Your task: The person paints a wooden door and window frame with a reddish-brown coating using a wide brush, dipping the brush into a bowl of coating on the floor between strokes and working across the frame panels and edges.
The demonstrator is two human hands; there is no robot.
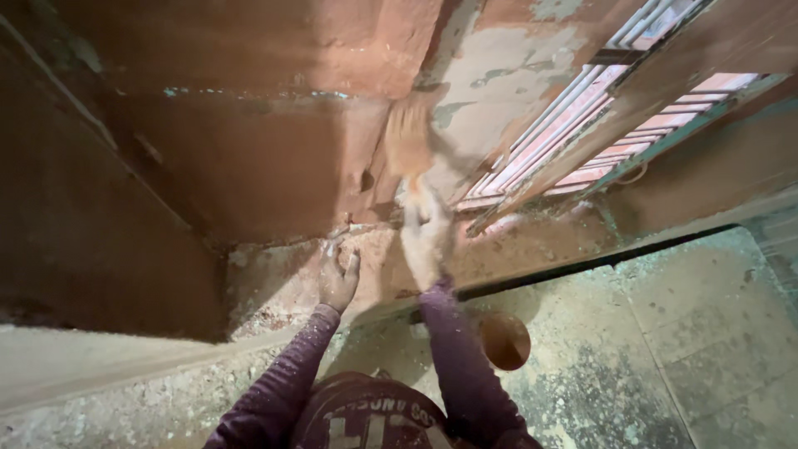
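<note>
The person looks down at a dusty ledge (274,283) near the middle of the frame, at the foot of a reddish-brown wall (249,141). The left hand (337,278) sits just left of the middle. It lies on the ledge with its fingers close together and a little bent, and it holds nothing. It is pale with dust. The right hand (426,229) is just to the right of it and a bit higher up. It is blurry, but it is closed around the handle of a brush (409,141). The brush points up toward the top of the frame. Its light bristles are blurry too, and they touch the wall where the brown paint meets a pale, peeling patch (499,75). Both arms wear dark purple sleeves (283,391) that come up from the bottom middle of the frame. A small round brown bowl (504,339) sits on the floor (665,349), just right of the right sleeve. The floor is grey and speckled with pale spots, and it fills the lower right of the frame. In the upper right, a window with pale bars (582,108) slants across the corner, with a wooden frame beside it.
</note>
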